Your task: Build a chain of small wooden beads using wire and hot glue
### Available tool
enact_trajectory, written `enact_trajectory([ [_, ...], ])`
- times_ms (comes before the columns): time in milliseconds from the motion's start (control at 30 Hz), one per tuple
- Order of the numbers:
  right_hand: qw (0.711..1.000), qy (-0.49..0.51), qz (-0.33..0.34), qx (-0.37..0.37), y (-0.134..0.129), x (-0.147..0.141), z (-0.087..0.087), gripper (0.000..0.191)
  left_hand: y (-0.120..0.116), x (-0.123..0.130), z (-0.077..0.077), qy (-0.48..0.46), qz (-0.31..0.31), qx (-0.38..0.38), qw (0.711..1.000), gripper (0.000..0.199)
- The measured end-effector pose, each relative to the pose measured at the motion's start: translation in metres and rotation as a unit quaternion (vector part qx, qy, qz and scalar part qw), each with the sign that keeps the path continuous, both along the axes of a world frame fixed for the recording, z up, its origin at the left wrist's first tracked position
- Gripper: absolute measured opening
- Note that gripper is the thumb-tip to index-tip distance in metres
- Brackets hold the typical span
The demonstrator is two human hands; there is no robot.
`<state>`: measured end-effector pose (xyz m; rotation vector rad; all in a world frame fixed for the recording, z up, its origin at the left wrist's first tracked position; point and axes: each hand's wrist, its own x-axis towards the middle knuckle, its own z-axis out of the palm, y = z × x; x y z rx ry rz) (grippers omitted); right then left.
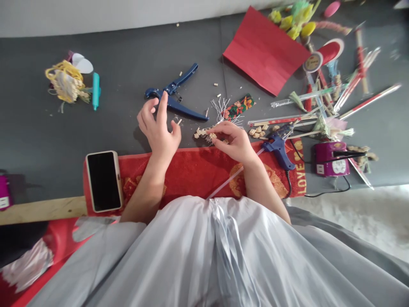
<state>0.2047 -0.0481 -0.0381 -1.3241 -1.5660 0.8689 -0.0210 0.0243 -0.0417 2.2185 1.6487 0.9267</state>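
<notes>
My left hand (162, 128) is raised over the dark table with its fingers spread and nothing held in them. Just beyond it lies a blue hand cutter (183, 104), its handles apart. A short pale stick piece (179, 122) shows beside the left thumb. My right hand (234, 140) has thumb and index finger brought together around a small cream-coloured piece (212, 135). More such bits (200, 133) lie left of those fingertips. White wire stems (220, 109) fan out behind the right hand, next to a floral-patterned strip (239, 106).
A blue glue gun (277, 147) rests on the red towel (198, 170), right of a small cream heap (257, 131). A phone (105, 181) lies at left. Red paper (265, 51), a ribbon spool (329, 52), wrapped sticks (370, 101) and a purple box (330, 160) crowd the right.
</notes>
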Motion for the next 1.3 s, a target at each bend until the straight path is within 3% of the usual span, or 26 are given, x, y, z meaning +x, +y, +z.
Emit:
enact_trajectory([
  [200, 1.000, 0.013, 0.012, 0.020, 0.000, -0.002, 0.001, 0.020, -0.001, 0.002, -0.001, -0.016, -0.190, 0.042, 0.981, 0.038],
  [400, 0.996, -0.038, -0.035, 0.070, -0.002, -0.007, -0.004, 0.028, -0.008, 0.018, 0.001, -0.085, -0.302, 0.105, 0.944, 0.021],
  [633, 0.986, -0.047, -0.061, 0.146, -0.001, -0.013, -0.002, 0.021, -0.012, 0.023, -0.002, -0.110, -0.301, 0.101, 0.942, 0.015],
  [933, 0.993, 0.080, -0.043, 0.077, -0.002, -0.016, -0.007, 0.030, -0.010, 0.022, -0.002, -0.114, -0.332, 0.053, 0.935, 0.010],
  [1100, 0.996, 0.049, -0.049, 0.048, -0.003, -0.015, -0.004, 0.020, -0.009, 0.019, 0.003, -0.095, -0.325, 0.038, 0.940, 0.011],
  [1300, 0.999, -0.019, -0.048, 0.015, -0.004, -0.013, -0.004, 0.021, -0.003, 0.008, 0.009, 0.017, -0.274, -0.044, 0.960, 0.024],
])
